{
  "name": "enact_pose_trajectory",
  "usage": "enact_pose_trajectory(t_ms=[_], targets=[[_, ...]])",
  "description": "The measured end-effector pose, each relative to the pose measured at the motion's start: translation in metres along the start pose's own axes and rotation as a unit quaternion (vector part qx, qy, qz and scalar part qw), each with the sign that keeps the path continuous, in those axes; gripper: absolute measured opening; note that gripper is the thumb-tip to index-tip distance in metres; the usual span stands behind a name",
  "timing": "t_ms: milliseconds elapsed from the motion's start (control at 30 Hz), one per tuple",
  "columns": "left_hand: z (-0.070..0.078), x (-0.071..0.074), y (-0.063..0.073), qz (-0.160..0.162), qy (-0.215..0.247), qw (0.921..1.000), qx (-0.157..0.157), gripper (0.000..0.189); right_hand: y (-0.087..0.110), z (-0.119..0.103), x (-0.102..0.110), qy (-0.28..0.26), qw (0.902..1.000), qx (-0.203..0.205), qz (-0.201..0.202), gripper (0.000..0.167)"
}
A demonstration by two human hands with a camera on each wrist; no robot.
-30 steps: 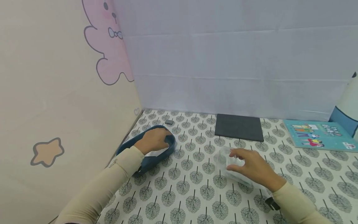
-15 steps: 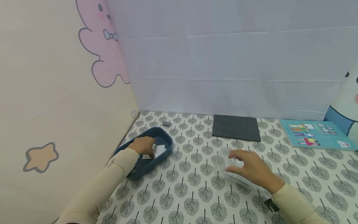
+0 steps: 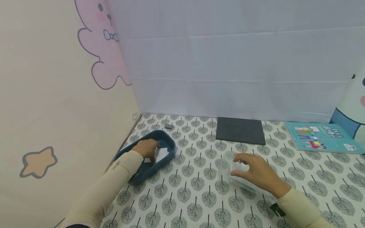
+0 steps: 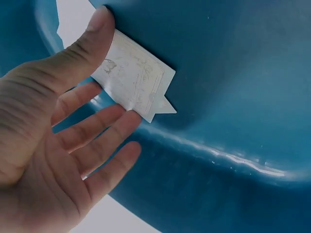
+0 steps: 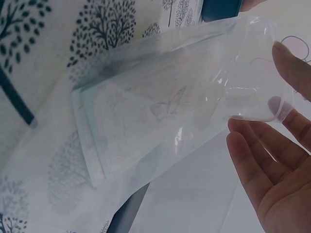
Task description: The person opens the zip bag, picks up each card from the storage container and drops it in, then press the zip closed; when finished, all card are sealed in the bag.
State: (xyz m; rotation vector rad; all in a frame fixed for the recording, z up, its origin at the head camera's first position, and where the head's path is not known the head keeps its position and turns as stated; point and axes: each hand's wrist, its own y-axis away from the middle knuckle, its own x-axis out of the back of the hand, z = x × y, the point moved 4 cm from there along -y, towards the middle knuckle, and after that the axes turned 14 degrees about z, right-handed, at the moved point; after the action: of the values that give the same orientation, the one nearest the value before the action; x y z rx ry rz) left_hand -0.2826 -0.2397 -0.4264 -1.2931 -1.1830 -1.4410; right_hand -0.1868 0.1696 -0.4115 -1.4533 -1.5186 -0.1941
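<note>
In the head view my left hand (image 3: 146,148) reaches into a dark blue plastic basket (image 3: 142,176) at the left. White printed paper cards (image 4: 133,75) lie inside it; the left wrist view has my fingertips at the cards' lower edge, the thumb spread apart across them. My right hand (image 3: 258,171) holds the mouth of a clear plastic bag (image 5: 170,114) between its fingers, thumb raised apart from them. Through the film a pale card stack with a butterfly print shows. From the head view, much of the bag is hidden behind that hand.
A small grey block (image 3: 169,126) sits behind the basket. At the back lie a black flat board (image 3: 240,130) and a turquoise picture book (image 3: 322,136). A wall (image 3: 85,126) borders the table on the left. The tablecloth (image 3: 194,196) carries a tree print.
My left hand has drawn back toward the near left within the basket, leaving the white cards more visible. The right hand keeps its hold on the bag. The head view has shifted slightly.
</note>
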Motion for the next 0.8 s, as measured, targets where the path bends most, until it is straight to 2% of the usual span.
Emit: enact_pose_trajectory(t_ms=[167,367,667,800], targets=[[-0.0009,-0.0007,-0.0012,0.020,-0.010,0.9996,-0.016,0.075,0.0000,0.0014,-0.0008,-0.002,1.0000,0.001,-0.001,0.042],[-0.0042,-0.0037,-0.0002,0.023,-0.021,0.9990,-0.030,0.075,0.0012,0.0016,-0.0017,0.002,1.0000,-0.006,-0.007,0.040],[-0.0001,-0.0026,0.0016,0.002,-0.079,0.9956,-0.050,0.080,0.0019,0.0018,-0.0026,0.002,0.9999,-0.010,-0.008,0.040],[0.0023,-0.0003,0.0021,-0.013,-0.110,0.9927,-0.047,0.083,0.0010,0.0020,-0.0024,0.000,0.9999,-0.009,-0.008,0.040]])
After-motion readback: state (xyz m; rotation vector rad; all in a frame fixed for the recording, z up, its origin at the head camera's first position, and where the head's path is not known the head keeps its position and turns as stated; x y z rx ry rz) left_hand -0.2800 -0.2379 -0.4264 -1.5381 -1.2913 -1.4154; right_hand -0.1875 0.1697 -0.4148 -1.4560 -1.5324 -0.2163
